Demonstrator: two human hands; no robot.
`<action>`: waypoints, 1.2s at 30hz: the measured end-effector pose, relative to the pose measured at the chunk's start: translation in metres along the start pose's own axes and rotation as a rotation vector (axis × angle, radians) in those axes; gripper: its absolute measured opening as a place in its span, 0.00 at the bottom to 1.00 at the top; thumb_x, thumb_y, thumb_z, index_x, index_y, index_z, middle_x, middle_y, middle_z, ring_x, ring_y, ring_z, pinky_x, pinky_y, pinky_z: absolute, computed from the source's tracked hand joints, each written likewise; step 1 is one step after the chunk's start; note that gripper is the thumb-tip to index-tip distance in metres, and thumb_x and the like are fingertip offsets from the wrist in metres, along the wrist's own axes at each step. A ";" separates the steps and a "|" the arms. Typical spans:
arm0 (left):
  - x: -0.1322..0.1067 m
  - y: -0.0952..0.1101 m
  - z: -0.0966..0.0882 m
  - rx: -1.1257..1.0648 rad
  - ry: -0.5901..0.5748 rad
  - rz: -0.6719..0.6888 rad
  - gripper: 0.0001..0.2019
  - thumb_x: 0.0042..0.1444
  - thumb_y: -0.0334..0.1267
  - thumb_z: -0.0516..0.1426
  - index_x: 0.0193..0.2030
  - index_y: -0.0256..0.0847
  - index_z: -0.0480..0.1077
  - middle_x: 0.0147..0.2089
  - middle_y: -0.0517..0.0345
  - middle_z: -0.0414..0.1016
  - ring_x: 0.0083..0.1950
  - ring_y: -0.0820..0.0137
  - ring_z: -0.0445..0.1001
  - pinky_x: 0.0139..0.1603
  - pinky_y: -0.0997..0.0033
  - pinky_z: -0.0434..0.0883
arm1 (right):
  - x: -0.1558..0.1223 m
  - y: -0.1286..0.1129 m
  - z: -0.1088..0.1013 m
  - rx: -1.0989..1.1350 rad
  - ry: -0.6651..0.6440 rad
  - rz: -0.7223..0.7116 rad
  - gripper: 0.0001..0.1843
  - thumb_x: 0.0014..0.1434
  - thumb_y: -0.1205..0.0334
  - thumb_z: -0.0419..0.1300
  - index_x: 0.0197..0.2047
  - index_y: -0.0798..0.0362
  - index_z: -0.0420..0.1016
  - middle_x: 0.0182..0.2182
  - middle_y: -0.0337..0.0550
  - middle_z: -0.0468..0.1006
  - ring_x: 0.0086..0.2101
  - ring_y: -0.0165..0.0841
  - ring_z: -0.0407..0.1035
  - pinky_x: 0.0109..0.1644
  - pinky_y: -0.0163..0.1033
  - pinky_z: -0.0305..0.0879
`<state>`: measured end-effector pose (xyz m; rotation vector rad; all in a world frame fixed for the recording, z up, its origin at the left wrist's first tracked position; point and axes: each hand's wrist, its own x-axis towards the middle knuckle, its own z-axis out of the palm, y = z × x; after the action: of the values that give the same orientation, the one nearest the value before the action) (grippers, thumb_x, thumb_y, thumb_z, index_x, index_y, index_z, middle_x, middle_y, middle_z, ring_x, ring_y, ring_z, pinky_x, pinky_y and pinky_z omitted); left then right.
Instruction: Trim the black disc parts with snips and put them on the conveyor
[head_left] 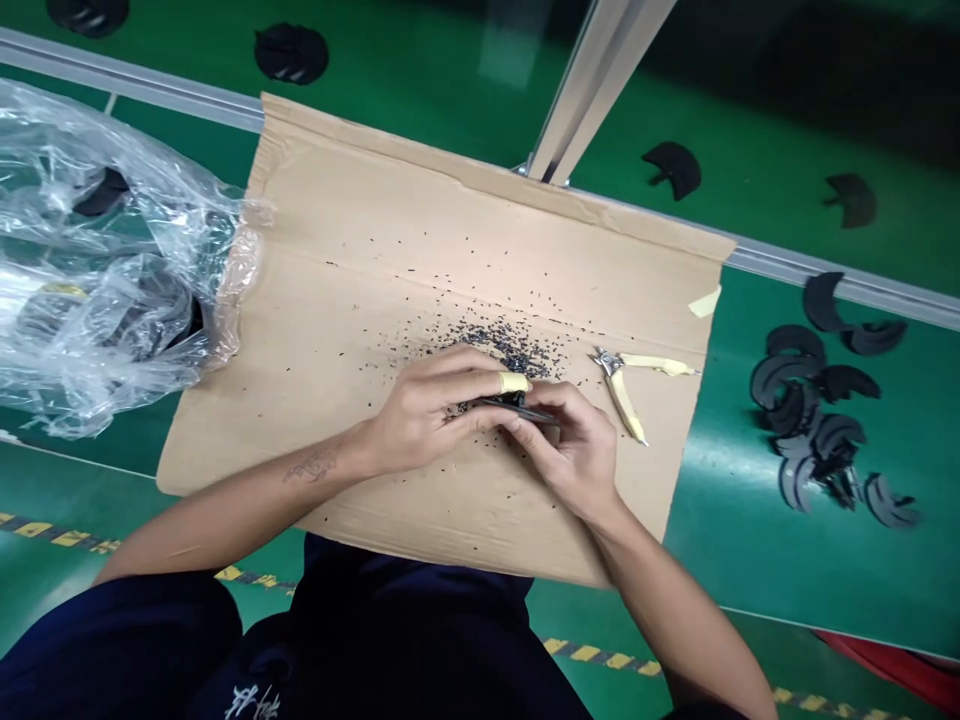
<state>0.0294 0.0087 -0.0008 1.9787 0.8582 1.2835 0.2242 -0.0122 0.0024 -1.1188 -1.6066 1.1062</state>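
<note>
wearing dark navy clothing (420,640); pinching a thin, flat, black piece (535,412), partly hidden, between fingertips of left hand (427,405) and right hand (576,445), above the middle of the cardboard sheet (337,200).

On the cardboard (337,200), nippers (609,364) lie at three o'clock from scattered bits (517,355). A plastic bag (161,215) overlaps the nine-o'clock edge.

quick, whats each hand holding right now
Left hand: closed, holding one side of a thin black part.
Right hand: closed, holding the same part's other side.
</note>
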 end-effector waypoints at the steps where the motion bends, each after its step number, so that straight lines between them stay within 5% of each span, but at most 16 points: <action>1: 0.000 0.000 0.000 0.024 0.011 0.013 0.10 0.65 0.38 0.64 0.51 0.40 0.77 0.43 0.52 0.82 0.44 0.70 0.80 0.45 0.68 0.78 | 0.001 -0.001 -0.001 -0.041 0.013 -0.047 0.09 0.62 0.59 0.69 0.44 0.48 0.78 0.45 0.47 0.83 0.44 0.38 0.78 0.49 0.46 0.76; 5: 0.000 0.001 -0.001 -0.016 -0.001 0.009 0.13 0.65 0.45 0.63 0.49 0.38 0.77 0.42 0.50 0.80 0.46 0.68 0.80 0.46 0.67 0.79 | 0.001 -0.003 -0.007 -0.105 0.095 -0.197 0.08 0.61 0.66 0.69 0.44 0.46 0.81 0.44 0.45 0.82 0.44 0.37 0.77 0.50 0.47 0.75; 9: 0.005 0.000 -0.005 -0.316 -0.115 -0.204 0.24 0.71 0.56 0.49 0.46 0.40 0.79 0.43 0.48 0.81 0.46 0.67 0.80 0.46 0.65 0.79 | 0.003 -0.003 -0.010 -0.037 0.072 -0.171 0.04 0.61 0.64 0.69 0.41 0.46 0.82 0.37 0.42 0.81 0.37 0.35 0.75 0.42 0.44 0.75; 14: 0.008 -0.003 -0.011 -0.503 -0.240 -0.406 0.14 0.63 0.48 0.64 0.38 0.38 0.79 0.37 0.53 0.78 0.37 0.72 0.78 0.37 0.73 0.76 | 0.006 -0.004 -0.013 -0.032 -0.044 -0.163 0.02 0.62 0.63 0.69 0.39 0.47 0.84 0.34 0.43 0.81 0.35 0.35 0.75 0.39 0.43 0.74; 22: 0.011 0.000 -0.017 -0.425 -0.329 -0.345 0.02 0.60 0.33 0.66 0.36 0.39 0.80 0.36 0.56 0.80 0.34 0.76 0.77 0.36 0.77 0.75 | 0.010 0.003 -0.016 -0.004 -0.201 -0.257 0.05 0.63 0.63 0.68 0.43 0.47 0.85 0.34 0.43 0.81 0.34 0.33 0.75 0.37 0.41 0.74; 29: 0.012 -0.002 -0.019 -0.526 -0.286 -0.433 0.12 0.61 0.47 0.66 0.36 0.39 0.80 0.37 0.52 0.81 0.36 0.72 0.79 0.36 0.74 0.76 | 0.011 -0.004 -0.012 -0.039 -0.119 -0.300 0.07 0.63 0.65 0.68 0.45 0.47 0.83 0.38 0.43 0.81 0.35 0.32 0.75 0.36 0.39 0.73; 36: 0.010 -0.006 -0.020 -0.576 -0.367 -0.459 0.08 0.58 0.43 0.69 0.36 0.40 0.83 0.36 0.53 0.82 0.34 0.74 0.79 0.35 0.75 0.76 | 0.010 -0.003 -0.022 -0.294 -0.223 -0.529 0.05 0.65 0.66 0.66 0.45 0.49 0.81 0.38 0.46 0.82 0.36 0.35 0.75 0.38 0.43 0.75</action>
<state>0.0128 0.0234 0.0065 1.3891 0.6190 0.7544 0.2422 0.0009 0.0121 -0.6909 -2.1342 0.6724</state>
